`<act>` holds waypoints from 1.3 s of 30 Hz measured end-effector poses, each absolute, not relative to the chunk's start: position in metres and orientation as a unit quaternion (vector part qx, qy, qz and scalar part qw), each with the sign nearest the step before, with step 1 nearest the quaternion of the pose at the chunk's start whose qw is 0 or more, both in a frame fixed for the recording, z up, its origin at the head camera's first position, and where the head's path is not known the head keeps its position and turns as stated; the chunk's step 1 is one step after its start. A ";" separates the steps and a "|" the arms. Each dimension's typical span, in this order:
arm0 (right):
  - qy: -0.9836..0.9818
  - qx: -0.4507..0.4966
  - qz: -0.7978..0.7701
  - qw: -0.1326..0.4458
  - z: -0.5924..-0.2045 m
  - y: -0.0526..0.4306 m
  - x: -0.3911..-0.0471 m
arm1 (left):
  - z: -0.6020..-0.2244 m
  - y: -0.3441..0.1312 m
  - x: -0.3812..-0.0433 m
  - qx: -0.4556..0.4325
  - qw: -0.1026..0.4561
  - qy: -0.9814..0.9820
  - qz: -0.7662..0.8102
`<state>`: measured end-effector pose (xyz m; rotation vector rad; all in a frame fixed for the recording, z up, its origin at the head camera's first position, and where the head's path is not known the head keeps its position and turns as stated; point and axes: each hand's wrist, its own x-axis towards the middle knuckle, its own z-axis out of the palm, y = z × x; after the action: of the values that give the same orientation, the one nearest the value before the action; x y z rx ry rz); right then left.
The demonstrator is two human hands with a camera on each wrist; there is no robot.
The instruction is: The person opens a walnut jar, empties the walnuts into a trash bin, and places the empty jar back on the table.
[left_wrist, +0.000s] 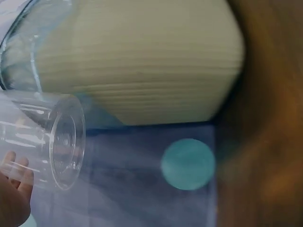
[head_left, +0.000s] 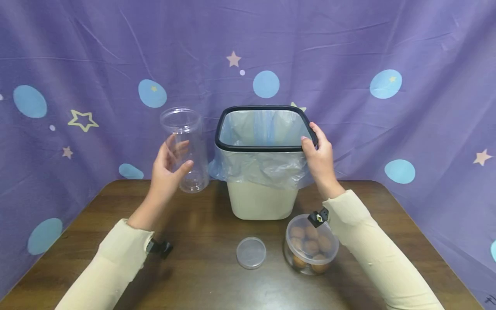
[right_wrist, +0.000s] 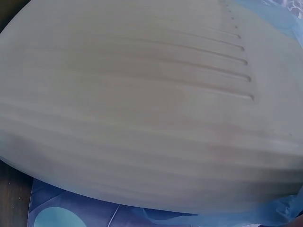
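My left hand [head_left: 164,172] holds a tall clear plastic jar [head_left: 198,150], thumb on the near side and fingers on the far side. The jar is uncapped, slightly tilted, and left of the bin. In the left wrist view its round base [left_wrist: 68,142] faces the camera beside the bin wall. My right hand [head_left: 320,159] grips the right front corner of the black rim [head_left: 267,149] of a cream trash bin [head_left: 263,200], thumb over the top. A thin bluish bag [head_left: 263,170] lines the bin and hangs over its outside. The bin's ribbed wall [right_wrist: 142,104] fills the right wrist view.
A small round clear lid [head_left: 251,252] lies flat on the brown wooden table [head_left: 201,275]. Right of it, below my right forearm, stands a round lidded tub [head_left: 311,245] holding several brown, round items. A purple patterned curtain [head_left: 329,51] hangs behind the table.
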<state>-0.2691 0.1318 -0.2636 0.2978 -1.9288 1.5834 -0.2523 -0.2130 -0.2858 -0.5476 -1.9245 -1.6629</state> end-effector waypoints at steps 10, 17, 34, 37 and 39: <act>-0.724 0.119 0.603 0.314 -0.262 0.130 -0.271 | -0.317 -0.224 -0.233 -0.227 0.219 -0.691 -0.651; -0.721 0.122 0.606 0.314 -0.263 0.130 -0.274 | -0.333 -0.220 -0.218 -0.236 0.176 -0.695 -0.655; -0.719 0.119 0.606 0.319 -0.264 0.131 -0.270 | -0.364 -0.211 -0.202 -0.245 0.135 -0.699 -0.658; -0.720 0.118 0.606 0.317 -0.264 0.131 -0.270 | -0.370 -0.211 -0.199 -0.229 0.133 -0.719 -0.643; -0.722 0.116 0.604 0.317 -0.265 0.131 -0.270 | -0.373 -0.212 -0.197 -0.219 0.130 -0.734 -0.629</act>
<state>-0.2699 0.1312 -0.2651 0.3060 -1.9005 1.5898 -0.1974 -0.2116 -0.3735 -0.6361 -2.1328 -1.8283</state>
